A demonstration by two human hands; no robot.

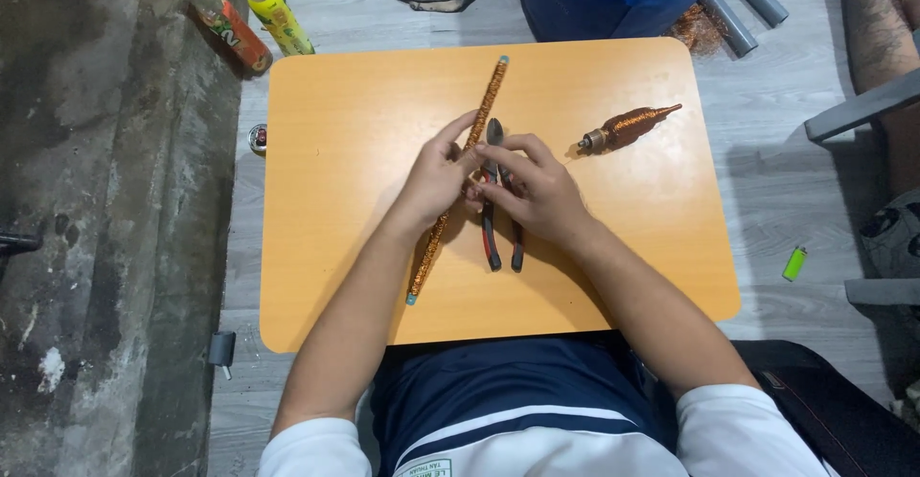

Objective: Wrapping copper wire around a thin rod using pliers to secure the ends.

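On the small orange table point(335, 276), both forearms reach forward from the lap and meet near the middle of the top, elbows spread and wrists angled inward so the two hands come together. The left hand point(436, 175) lies over a long rod wound with copper wire point(489, 94), its fingers curled about the rod roughly at mid-length and the forefinger stretched up along it. The rod runs on a slant, one pale blue tip near the far edge of the table and the other close to the near left side, just beside the left forearm. The right hand point(537, 185) rests palm down against the left, fingers bent and fingertips touching the rod where the left hand grips it; whether it pinches the wire itself cannot be told. Beneath the right hand lies a pair of pliers point(503, 242), jaws pointing away and red-and-black handles showing toward the body. Well apart to the right sits a copper-wound spindle point(628, 127). Beyond the table's far left corner lie two drink bottles point(249, 17) on the floor, and a green lighter point(793, 262) lies on the floor at right.
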